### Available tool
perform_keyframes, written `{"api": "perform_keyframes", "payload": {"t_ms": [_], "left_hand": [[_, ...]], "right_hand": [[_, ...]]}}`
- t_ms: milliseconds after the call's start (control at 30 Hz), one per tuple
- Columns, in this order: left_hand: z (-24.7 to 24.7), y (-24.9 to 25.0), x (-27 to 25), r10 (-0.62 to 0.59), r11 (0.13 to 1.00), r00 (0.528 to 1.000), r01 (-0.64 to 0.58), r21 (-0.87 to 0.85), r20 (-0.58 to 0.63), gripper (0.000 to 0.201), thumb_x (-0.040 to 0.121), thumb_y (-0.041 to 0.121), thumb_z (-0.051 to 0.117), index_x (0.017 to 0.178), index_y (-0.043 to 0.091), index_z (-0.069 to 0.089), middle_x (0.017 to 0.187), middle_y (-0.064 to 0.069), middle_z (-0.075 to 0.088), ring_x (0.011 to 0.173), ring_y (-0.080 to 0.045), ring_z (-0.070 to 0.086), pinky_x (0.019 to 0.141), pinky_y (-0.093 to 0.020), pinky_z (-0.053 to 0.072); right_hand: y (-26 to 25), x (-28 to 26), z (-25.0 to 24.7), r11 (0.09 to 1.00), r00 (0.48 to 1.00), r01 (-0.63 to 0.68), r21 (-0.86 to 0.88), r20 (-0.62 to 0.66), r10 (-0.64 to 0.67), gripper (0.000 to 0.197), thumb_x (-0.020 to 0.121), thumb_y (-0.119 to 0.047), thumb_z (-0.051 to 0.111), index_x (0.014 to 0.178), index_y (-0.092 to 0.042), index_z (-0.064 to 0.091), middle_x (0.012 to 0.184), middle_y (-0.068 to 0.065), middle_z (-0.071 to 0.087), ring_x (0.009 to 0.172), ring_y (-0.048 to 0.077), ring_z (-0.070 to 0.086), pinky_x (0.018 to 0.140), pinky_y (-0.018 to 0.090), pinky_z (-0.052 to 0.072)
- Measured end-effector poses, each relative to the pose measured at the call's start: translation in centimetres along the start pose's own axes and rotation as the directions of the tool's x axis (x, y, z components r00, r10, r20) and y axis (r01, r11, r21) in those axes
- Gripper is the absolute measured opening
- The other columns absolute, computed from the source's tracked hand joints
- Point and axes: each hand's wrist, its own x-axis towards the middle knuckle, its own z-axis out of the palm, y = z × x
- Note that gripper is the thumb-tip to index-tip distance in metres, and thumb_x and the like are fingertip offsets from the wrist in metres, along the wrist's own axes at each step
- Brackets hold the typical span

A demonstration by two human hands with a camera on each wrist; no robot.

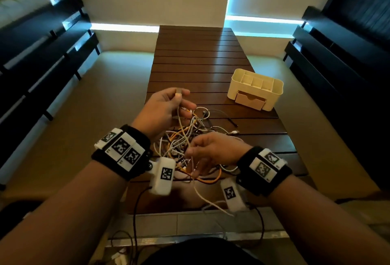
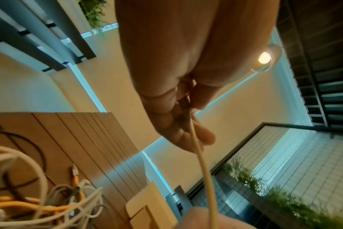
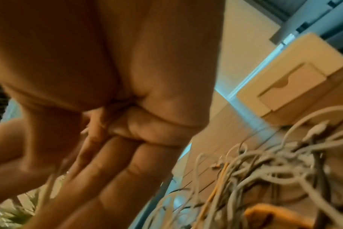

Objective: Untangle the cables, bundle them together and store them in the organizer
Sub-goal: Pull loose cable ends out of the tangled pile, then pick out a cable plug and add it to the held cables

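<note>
A tangle of white, grey and orange cables (image 1: pixel 190 138) lies on the near half of the slatted wooden table (image 1: pixel 196 62). My left hand (image 1: pixel 179 96) is raised above the tangle and pinches the plug end of a white cable (image 1: pixel 181 121), which hangs down into the pile. The left wrist view shows that cable (image 2: pixel 204 167) running down from the left hand (image 2: pixel 194 127). My right hand (image 1: pixel 193 159) hovers over the near side of the pile, thumb and fingers pinching the same white cable lower down. The right wrist view is blurred. The cream organizer (image 1: pixel 255 89) stands to the right, beyond the tangle.
The organizer has several open top compartments and a small front drawer (image 1: pixel 250 99), which is shut. A black cable end (image 1: pixel 232 122) lies between pile and organizer. Dark benches (image 1: pixel 42 53) flank the table on both sides. A loose white cable (image 1: pixel 211 201) trails over the near table edge.
</note>
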Motion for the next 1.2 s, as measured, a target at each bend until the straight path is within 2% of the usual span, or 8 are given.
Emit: {"api": "perform_keyframes", "payload": {"t_ms": [167,367,567,667,767,967,1100,1200], "left_hand": [[-1.4,-2.1,-1.3,-0.029,1.0,0.999,0.029,0.006,0.036,0.023,0.107,0.016,0.037,0.113,0.008,0.059,0.087,-0.008,0.073,0.065,-0.015,0.066,0.067,-0.038,0.057],[-1.5,-2.2,-1.4,-0.015,1.0,0.999,0.015,0.016,0.036,0.024,0.107,0.015,0.037,0.112,0.009,0.059,0.088,-0.01,0.072,0.063,-0.014,0.065,0.062,-0.033,0.058],[-0.9,-2.3,-1.1,-0.021,0.999,0.998,0.019,0.027,0.056,0.025,0.107,0.015,0.037,0.116,0.005,0.059,0.086,-0.009,0.073,0.063,-0.014,0.064,0.06,-0.029,0.055],[-0.1,-2.1,-0.9,-0.016,0.999,0.996,0.013,0.036,0.084,0.027,0.107,0.014,0.037,0.119,0.004,0.058,0.085,-0.007,0.073,0.064,-0.014,0.064,0.059,-0.027,0.054],[0.4,-1.9,-0.9,-0.008,0.999,0.994,0.004,0.034,0.108,0.026,0.107,0.015,0.037,0.118,0.005,0.059,0.084,-0.007,0.073,0.064,-0.015,0.064,0.059,-0.028,0.054],[0.3,-2.0,-0.6,-0.002,0.999,0.997,-0.003,0.054,0.083,0.026,0.107,0.016,0.038,0.119,0.005,0.059,0.086,-0.007,0.073,0.064,-0.015,0.064,0.063,-0.032,0.056],[0.3,-1.9,0.0,0.011,0.998,0.998,-0.014,0.054,0.068,0.026,0.107,0.015,0.038,0.119,0.005,0.059,0.088,-0.01,0.072,0.065,-0.016,0.064,0.063,-0.033,0.055],[0.2,-1.9,0.4,0.012,0.999,0.999,-0.014,0.037,0.041,0.025,0.107,0.014,0.038,0.119,0.006,0.059,0.088,-0.009,0.073,0.064,-0.016,0.063,0.063,-0.033,0.055]], "right_hand": [[3.9,0.8,-3.5,0.996,0.938,-0.073,0.057,-0.335,0.088,0.021,0.1,-0.028,0.055,0.109,-0.011,0.064,0.089,0.002,0.07,0.073,0.015,0.068,0.062,0.028,0.055],[11.5,2.3,-3.9,0.836,0.795,-0.514,-0.191,-0.472,0.381,0.016,0.095,-0.008,0.053,0.087,-0.013,0.065,0.078,0.006,0.067,0.068,0.019,0.065,0.051,0.024,0.051],[13.4,3.0,-3.1,0.814,0.764,-0.512,-0.274,-0.578,0.286,0.029,0.084,-0.035,0.075,0.099,-0.027,0.052,0.091,-0.002,0.069,0.064,0.01,0.066,0.059,0.027,0.051],[13.8,3.2,-3.2,0.698,0.77,-0.552,-0.456,-0.599,0.218,0.026,0.087,-0.035,0.068,0.108,-0.028,0.056,0.108,0.003,0.062,0.091,0.022,0.064,0.076,0.028,0.049],[13.9,2.9,-3.8,0.651,0.783,-0.543,-0.53,-0.599,0.165,0.005,0.09,-0.028,0.057,0.093,-0.028,0.061,0.104,0.004,0.064,0.092,0.025,0.063,0.077,0.031,0.051],[12.6,1.4,-6.6,0.72,0.57,-0.594,-0.359,-0.819,0.062,0.007,0.094,-0.029,0.056,0.094,-0.023,0.06,0.095,0.006,0.066,0.087,0.028,0.064,0.079,0.041,0.057],[12.8,1.8,-6.3,0.739,0.62,-0.573,-0.356,-0.777,0.107,0.011,0.092,-0.025,0.059,0.101,-0.021,0.054,0.109,0.007,0.063,0.102,0.029,0.06,0.088,0.039,0.051],[12.8,2.9,-5.2,0.662,0.655,-0.633,-0.401,-0.734,0.182,0.028,0.094,-0.046,0.055,0.085,-0.019,0.056,0.108,0.009,0.065,0.101,0.029,0.061,0.082,0.034,0.049]]}}
